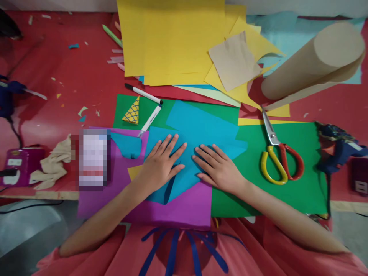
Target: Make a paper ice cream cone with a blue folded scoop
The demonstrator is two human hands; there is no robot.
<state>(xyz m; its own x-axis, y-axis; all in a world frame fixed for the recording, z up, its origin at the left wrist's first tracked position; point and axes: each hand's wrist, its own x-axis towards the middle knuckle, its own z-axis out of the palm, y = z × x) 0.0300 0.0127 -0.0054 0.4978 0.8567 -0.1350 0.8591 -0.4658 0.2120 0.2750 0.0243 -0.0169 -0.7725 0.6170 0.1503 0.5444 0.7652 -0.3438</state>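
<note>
My left hand (161, 164) lies with fingers spread on a sheet of blue paper (186, 163). Flat on the right part of the same blue paper rests my right hand (220, 167), fingers stretched out. A dark fold or gap shows in the blue paper near my left palm. Under it are a purple sheet (184, 211) and a green sheet (235, 199). A smaller blue paper piece (128, 146) sits left of my left hand. Scissors (274, 142) with one yellow and one red handle lie right of my right hand.
A yellow paper cone piece (133, 112), a black-capped marker (145, 94) and a second marker (151, 119) lie ahead. Yellow sheets (172, 42) and a brown paper roll (310, 61) are at the back. Glue guns (339, 153) flank the table; a blurred phone (93, 159) is left.
</note>
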